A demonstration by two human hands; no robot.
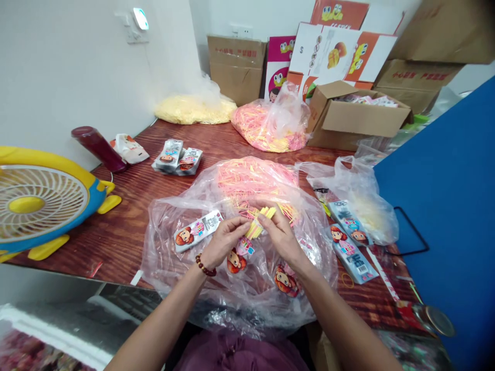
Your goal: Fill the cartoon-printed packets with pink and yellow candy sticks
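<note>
My left hand (222, 240) and my right hand (279, 234) meet over a clear plastic bag (166, 242) spread on the wooden table (127, 206). Both pinch a small bundle of yellow sticks (260, 222) between their fingertips. Just beyond lies a heap of pink and yellow sticks (251, 180) inside the bag. Cartoon-printed packets lie on the plastic: one (198, 230) left of my left hand, another (240, 255) below my hands, a third (286, 281) under my right wrist.
A yellow and blue desk fan (38, 203) stands at the left edge. A dark red bottle (98, 147), more packets (176, 156), bags of sticks (266, 126), an open cardboard box (358, 116) and stacked cartons sit behind. A blue panel (444, 206) bounds the right.
</note>
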